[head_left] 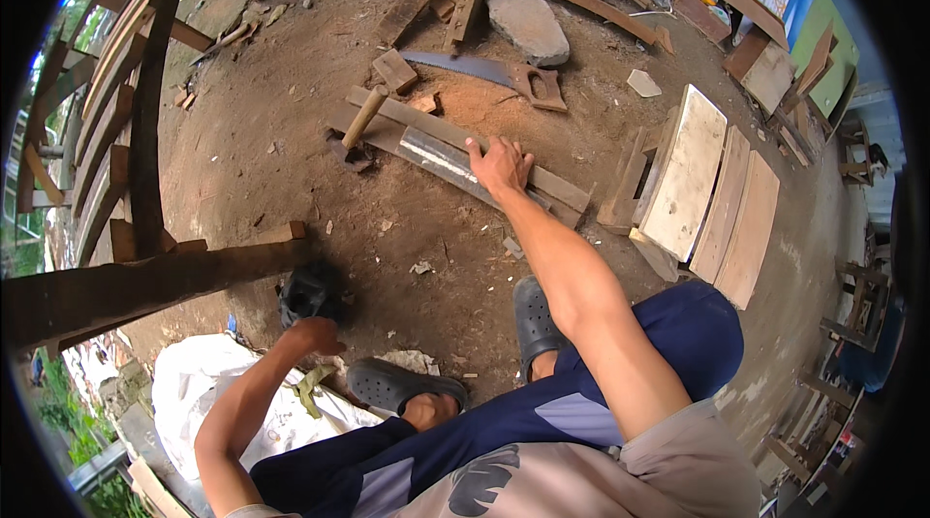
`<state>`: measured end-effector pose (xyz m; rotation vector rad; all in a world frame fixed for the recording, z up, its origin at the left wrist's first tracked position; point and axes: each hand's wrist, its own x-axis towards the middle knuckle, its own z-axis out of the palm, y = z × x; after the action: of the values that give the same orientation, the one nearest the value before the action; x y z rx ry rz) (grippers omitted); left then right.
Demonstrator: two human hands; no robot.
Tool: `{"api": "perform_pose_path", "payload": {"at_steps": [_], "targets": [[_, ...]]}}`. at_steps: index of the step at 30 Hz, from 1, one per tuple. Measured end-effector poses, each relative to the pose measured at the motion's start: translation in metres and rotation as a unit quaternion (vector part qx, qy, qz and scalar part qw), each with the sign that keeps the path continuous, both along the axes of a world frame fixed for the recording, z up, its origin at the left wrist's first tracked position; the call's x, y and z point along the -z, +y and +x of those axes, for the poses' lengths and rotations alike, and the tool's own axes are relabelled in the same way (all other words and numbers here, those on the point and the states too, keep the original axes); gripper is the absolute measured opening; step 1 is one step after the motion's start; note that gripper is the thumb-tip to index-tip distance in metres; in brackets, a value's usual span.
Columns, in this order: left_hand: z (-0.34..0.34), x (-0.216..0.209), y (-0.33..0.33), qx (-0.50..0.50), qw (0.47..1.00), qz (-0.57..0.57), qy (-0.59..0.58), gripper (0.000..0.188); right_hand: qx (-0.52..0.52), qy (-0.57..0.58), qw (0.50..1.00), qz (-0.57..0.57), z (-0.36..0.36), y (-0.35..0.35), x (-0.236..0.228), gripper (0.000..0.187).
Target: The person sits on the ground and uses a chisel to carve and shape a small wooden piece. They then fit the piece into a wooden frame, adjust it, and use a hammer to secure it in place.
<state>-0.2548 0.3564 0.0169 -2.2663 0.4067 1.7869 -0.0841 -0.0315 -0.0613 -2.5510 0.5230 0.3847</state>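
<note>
A long, flat wooden plank (455, 155) lies on the bare dirt ground (291, 150), grey-brown and weathered, with a pale shiny patch near its middle; a second board lies touching it along the far side. The right hand (499, 164) presses down on it, fingers spread flat, gripping nothing. A white sack (208, 387) sits at the lower left; what it holds cannot be made out. The left hand (315, 334) is curled closed at a dark bag (308, 293). A handsaw (494, 74) and hammer (360, 121) lie near the plank.
</note>
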Motion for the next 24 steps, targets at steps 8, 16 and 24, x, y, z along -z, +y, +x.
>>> {"api": "perform_pose_path", "payload": {"at_steps": [8,16,24], "targets": [[0.131,0.004,-0.185,-0.073,0.863,-0.358,-0.350,0.034,-0.093,-0.210,0.968,-0.099,-0.062,0.018,0.003,0.053],[0.173,0.047,-0.205,-0.087,0.655,-0.409,-0.629,0.037,-0.232,-0.161,0.956,-0.084,-0.074,0.024,-0.033,0.041],[0.152,0.054,-0.170,-0.097,0.713,-0.363,-0.592,0.033,-0.273,-0.316,0.907,0.049,-0.087,0.031,0.000,0.034]]}}
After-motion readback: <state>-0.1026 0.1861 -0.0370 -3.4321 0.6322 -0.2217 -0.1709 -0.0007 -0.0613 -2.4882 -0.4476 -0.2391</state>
